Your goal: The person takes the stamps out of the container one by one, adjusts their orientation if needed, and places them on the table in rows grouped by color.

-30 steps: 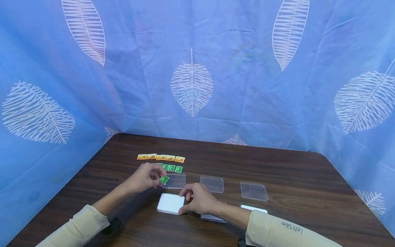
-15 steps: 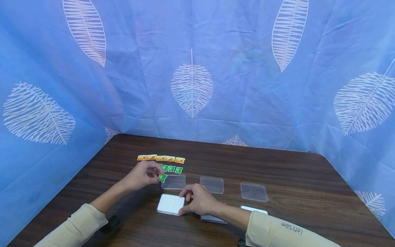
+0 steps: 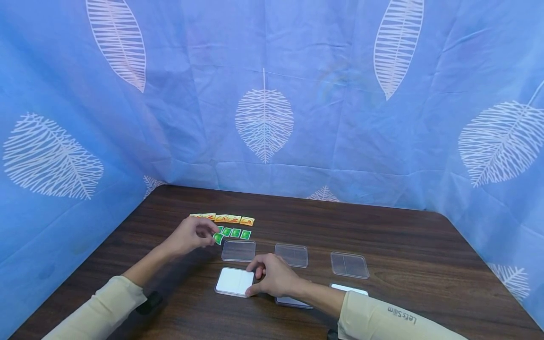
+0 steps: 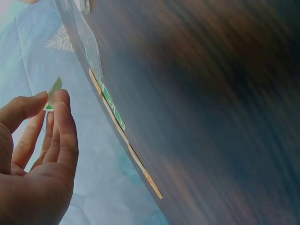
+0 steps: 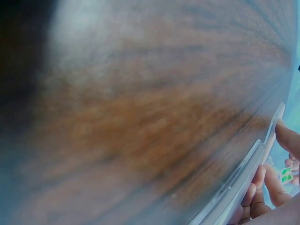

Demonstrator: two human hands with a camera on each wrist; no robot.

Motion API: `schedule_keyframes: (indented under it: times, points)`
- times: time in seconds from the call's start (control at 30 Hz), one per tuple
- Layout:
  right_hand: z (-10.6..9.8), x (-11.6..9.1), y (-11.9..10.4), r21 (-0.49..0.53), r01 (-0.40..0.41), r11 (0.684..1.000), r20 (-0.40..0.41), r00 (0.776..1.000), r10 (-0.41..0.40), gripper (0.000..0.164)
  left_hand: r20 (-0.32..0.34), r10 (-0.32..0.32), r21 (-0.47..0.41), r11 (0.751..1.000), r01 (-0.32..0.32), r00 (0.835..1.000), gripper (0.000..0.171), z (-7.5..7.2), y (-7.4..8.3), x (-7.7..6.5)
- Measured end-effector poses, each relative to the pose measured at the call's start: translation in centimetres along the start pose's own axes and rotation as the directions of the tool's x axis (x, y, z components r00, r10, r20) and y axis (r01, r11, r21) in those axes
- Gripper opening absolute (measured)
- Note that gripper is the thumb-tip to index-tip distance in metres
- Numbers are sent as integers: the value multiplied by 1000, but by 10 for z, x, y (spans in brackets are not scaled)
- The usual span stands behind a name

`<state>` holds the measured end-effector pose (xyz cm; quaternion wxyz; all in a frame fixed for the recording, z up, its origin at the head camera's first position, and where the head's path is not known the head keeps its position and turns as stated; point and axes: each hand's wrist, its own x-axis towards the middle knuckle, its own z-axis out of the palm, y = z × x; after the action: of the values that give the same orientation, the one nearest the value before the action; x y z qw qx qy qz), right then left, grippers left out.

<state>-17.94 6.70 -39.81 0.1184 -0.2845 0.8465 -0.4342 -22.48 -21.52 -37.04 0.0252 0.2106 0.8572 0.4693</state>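
My left hand [image 3: 189, 234] pinches a small green sticker [image 3: 218, 238] with a white border between thumb and fingertips, just in front of a row of similar green stickers [image 3: 235, 233]. In the left wrist view the pinched sticker [image 4: 55, 91] looks curved, held by one end. My right hand [image 3: 276, 275] holds the right edge of a flat clear plastic case [image 3: 233, 282] with a white insert, its thumb at the near corner and index finger at the far one. The case lies on the table directly in front of a clear lid [image 3: 239, 251].
Behind the green row lies a row of orange-yellow stickers [image 3: 228, 218]. Two more clear lids [image 3: 291, 255] are spaced out to the right. Two other white-filled cases [image 3: 294, 302] sit partly hidden under the right forearm. A blue leaf-patterned curtain [image 3: 263, 179] encloses the dark wooden table [image 3: 403, 245].
The left hand has moved left and away from the body with the green sticker, from over the clear lid to beside the green row. The right hand and the case have stayed put.
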Motion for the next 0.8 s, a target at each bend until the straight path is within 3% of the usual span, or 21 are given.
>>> schedule_keyframes:
  times: [0.17, 0.43, 0.8]
  points:
    - [0, 0, 1, -5, 4, 1000, -5, 1000, -4, 35, -2, -13, -52, 999, 13, 1000, 22, -2, -3, 0]
    - [1, 0, 0, -4, 5, 1000, -10, 1000, -5, 36, -32, -67, -61, 996, 64, 997, 24, -4, -11, 3]
    - [0, 2, 0, -6, -5, 1000, -4, 1000, 5, 36, -12, -29, -71, 997, 28, 1000, 23, -13, -19, 9]
